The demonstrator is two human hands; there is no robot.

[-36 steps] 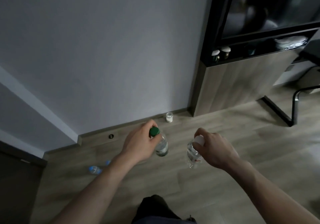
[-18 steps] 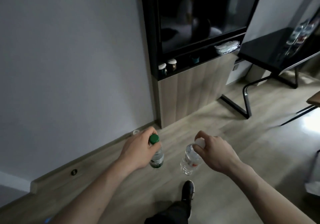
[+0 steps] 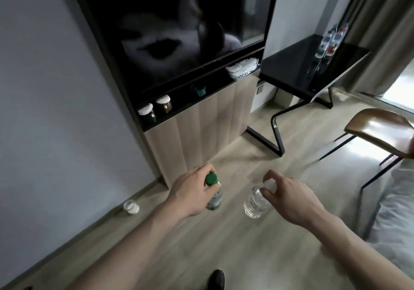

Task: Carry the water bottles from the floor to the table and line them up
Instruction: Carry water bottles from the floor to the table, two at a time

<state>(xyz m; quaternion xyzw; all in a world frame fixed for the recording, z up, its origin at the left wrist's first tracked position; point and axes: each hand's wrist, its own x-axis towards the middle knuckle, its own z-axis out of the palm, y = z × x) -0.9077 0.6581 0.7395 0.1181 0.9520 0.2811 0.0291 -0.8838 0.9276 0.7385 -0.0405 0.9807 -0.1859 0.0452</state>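
You are carrying two bottles above the floor, one in each hand, and you are facing toward the table (image 3: pixel 291 65), which is standing well ahead at the upper right.

Starting at the left: a small white-lidded jar (image 3: pixel 131 206) is sitting on the floor by the wall. Next, your left hand (image 3: pixel 190 191) is curling its fingers round the neck of the green-capped bottle (image 3: pixel 214 196), which is hanging upright under the grip. Your right hand (image 3: pixel 289 196) is pinching the white-capped bottle (image 3: pixel 256 202) at its cap and neck, and that bottle is tilting with its base swinging toward the left one. Farther right, the chair (image 3: pixel 378 128) is standing between you and the table's near side, and at the table's far edge other bottles (image 3: pixel 329 40) are already standing close together.

Here is what could go wrong. You are holding both bottles only by the top, so a fast step could be swinging them into each other or working a cap loose from your fingers; the tilted one is the likelier to slip. The chair and the table's frame are lying near your path, and a swinging bottle could be clipping either. On arrival, a careless set-down could be knocking the standing bottles over.

As for contents, both bottles are clear and look filled with water, though the dim, blurred view is leaving the levels uncertain. The shelf cups (image 3: pixel 154 109) under the screen are capped, so their contents are hidden.
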